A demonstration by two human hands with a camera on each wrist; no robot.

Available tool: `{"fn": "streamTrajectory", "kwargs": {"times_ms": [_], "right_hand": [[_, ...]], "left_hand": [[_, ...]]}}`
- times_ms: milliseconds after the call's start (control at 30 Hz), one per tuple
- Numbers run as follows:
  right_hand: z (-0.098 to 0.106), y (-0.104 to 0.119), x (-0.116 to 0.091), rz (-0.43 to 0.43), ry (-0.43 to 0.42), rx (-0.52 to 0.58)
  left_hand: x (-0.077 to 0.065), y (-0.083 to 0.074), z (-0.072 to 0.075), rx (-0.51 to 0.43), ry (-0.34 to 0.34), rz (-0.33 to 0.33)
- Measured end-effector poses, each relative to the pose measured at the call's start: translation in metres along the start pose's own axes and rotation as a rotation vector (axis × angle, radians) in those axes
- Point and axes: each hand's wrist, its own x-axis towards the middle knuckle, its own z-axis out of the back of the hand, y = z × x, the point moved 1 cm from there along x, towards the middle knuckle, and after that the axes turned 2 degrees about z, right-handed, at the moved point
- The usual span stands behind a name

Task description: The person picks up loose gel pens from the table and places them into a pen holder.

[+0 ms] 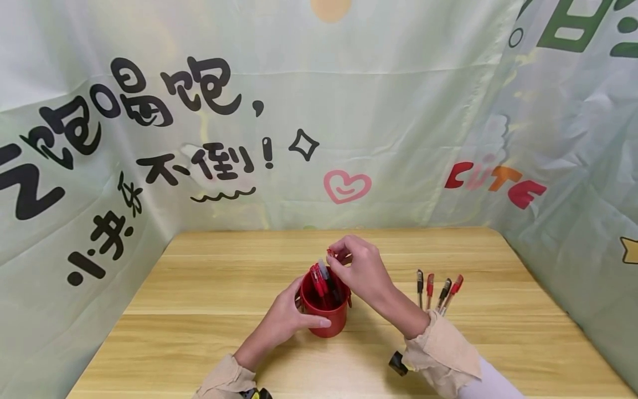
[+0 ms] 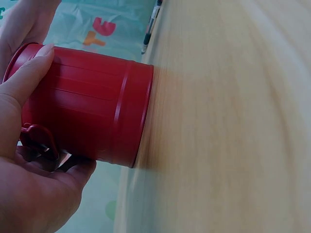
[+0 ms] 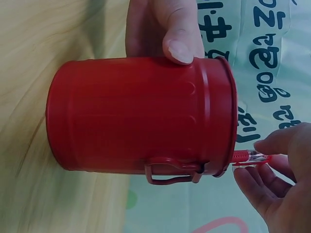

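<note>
A red bucket-shaped pen holder (image 1: 326, 328) with small side handles is upright at the middle of the table. My left hand (image 1: 281, 315) grips it round the side, with the thumb across the front in the head view. Several pens (image 1: 320, 284), red and dark, lean inside it. At the rim, my right hand (image 1: 363, 272) pinches the end of a red-capped pen (image 3: 250, 157) between thumb and fingers. The lower part of that pen is hidden inside the holder. In the left wrist view, the holder's wall conceals the pens.
To the right, several pens with black and red caps (image 1: 430, 284) lie on the wooden table (image 1: 224, 277), partly hidden by my right sleeve (image 1: 443, 354). Printed cloth (image 1: 399, 122) hangs behind the table and at both sides.
</note>
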Motion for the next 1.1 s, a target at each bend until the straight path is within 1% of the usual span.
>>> {"fn": "streamTrajectory", "kwargs": {"times_ms": [267, 433, 667, 1100], "right_hand": [[-0.002, -0.004, -0.001, -0.045, 0.022, -0.065], [-0.002, -0.006, -0.001, -0.074, 0.036, -0.080], [-0.002, -0.008, 0.000, -0.076, 0.046, -0.090], [0.002, -0.013, 0.000, -0.090, 0.063, -0.118]], "left_hand": [[0.001, -0.001, -0.001, 0.005, 0.000, -0.007], [0.000, -0.001, -0.002, 0.004, -0.004, 0.006], [0.001, -0.001, -0.002, 0.027, -0.002, -0.011], [0.000, -0.003, -0.001, 0.039, -0.005, -0.009]]}}
